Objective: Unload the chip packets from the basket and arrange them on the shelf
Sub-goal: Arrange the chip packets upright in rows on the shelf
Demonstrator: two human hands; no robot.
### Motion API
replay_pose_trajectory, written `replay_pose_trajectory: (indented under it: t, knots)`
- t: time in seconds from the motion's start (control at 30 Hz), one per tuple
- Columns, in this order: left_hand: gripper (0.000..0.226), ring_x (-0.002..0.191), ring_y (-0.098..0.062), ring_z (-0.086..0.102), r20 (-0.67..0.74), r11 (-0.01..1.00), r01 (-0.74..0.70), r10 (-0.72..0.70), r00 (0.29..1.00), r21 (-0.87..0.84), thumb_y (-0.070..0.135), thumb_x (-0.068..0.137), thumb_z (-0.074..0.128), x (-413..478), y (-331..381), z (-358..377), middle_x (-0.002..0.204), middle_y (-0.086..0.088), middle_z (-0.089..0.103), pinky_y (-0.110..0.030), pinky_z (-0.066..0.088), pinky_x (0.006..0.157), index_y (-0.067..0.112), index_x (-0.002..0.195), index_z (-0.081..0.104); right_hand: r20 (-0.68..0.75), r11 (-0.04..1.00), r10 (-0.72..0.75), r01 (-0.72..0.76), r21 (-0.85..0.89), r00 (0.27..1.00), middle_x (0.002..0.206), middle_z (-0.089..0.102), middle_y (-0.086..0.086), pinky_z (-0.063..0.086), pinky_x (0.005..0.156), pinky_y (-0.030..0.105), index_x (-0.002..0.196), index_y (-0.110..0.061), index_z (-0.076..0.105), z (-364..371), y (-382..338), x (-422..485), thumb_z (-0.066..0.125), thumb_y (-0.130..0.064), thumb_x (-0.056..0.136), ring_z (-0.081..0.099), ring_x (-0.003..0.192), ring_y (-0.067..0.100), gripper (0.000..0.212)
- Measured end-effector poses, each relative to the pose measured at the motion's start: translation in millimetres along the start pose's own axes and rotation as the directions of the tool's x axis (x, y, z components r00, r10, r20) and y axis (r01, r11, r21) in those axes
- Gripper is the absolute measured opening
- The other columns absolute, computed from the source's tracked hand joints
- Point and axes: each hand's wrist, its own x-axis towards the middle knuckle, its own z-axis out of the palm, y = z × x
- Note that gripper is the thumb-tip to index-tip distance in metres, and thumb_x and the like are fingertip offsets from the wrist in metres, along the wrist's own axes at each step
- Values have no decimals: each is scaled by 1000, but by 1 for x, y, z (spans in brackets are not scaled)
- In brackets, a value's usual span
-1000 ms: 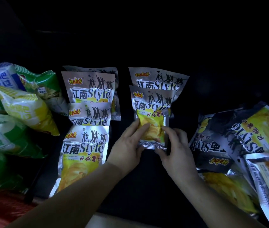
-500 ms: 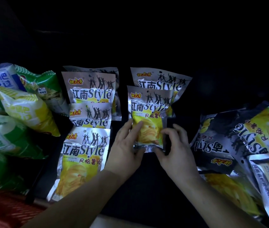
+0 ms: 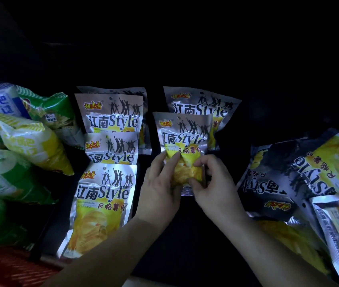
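A silver and yellow chip packet (image 3: 182,137) stands tilted on the dark shelf (image 3: 185,235), overlapping another like it (image 3: 201,102) behind. My left hand (image 3: 160,189) grips its lower left and my right hand (image 3: 212,183) pinches its lower right. A column of three matching packets (image 3: 106,183) lies to the left. A red basket (image 3: 9,266) shows at the bottom left corner.
Green, yellow and blue puffed packets (image 3: 15,152) are piled at the far left. A loose heap of silver, black and yellow packets (image 3: 309,183) lies at the right, some upside down. The shelf's back is in darkness.
Both hands have shifted the held packet slightly toward me and to the left, uncovering more of the packet behind; my fingers have closed in over its lower front.
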Motion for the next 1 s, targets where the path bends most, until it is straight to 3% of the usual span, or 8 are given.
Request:
replay_pose_trajectory:
  t: [0.1,0.27,0.4,0.57,0.7,0.87,0.93,1.0]
  knots:
    - [82,138,-21,48,-39,993,-107,105,994,-58,9,82,75,3,3,1,159,3,31,-42,57,93,33,152,40,-60,994,-104,104,-16,993,121,47,-15,53,82,13,119,-34,56,-2,-1,-8,79,-3,82,56,110,-5,54]
    - [86,139,-24,45,48,990,-139,138,989,18,12,81,73,24,10,4,162,2,27,-45,53,102,38,154,35,-79,998,-21,16,-66,997,128,43,-11,46,91,8,142,-37,49,-17,5,15,75,-3,86,50,112,-3,71]
    - [86,140,-24,42,45,996,-93,92,995,14,16,82,75,27,8,7,162,3,26,-46,53,102,40,153,34,-51,997,11,-15,-79,999,135,42,-10,37,84,-1,145,-40,45,-13,6,27,73,-6,88,44,111,-8,72]
    - [84,142,-22,40,54,996,-90,90,994,-15,15,84,75,32,3,11,162,6,25,-44,57,95,40,153,34,-71,994,5,-12,-105,997,136,41,-12,37,79,-3,147,-42,43,-12,9,26,75,-12,89,38,108,-16,73]
    - [79,137,-21,47,5,995,-89,89,996,-40,17,86,73,27,1,10,161,7,28,-39,61,84,40,153,38,-98,993,-25,14,-118,995,140,41,-11,30,83,-9,147,-39,45,-13,9,20,78,-11,87,38,116,-14,73]
    - [82,143,-14,42,-27,998,-26,24,999,-64,18,86,75,15,1,5,160,10,30,-35,55,99,38,153,33,-90,989,-25,11,-150,996,151,35,-6,28,97,2,148,-36,45,-14,8,15,79,-16,86,39,138,6,73]
    - [83,144,-13,41,-30,997,-18,15,999,-77,18,85,76,12,3,3,160,9,31,-33,51,103,37,153,33,-94,989,-14,0,-150,995,159,28,-4,27,103,11,148,-38,45,-17,2,13,79,-19,87,30,146,8,72]
    - [81,144,-10,41,-44,995,1,-5,999,-102,16,85,77,8,6,0,158,9,34,-22,46,106,31,154,38,-100,987,-23,6,-162,995,161,27,-7,26,102,8,148,-37,47,-20,-4,8,78,-20,88,28,148,7,69]
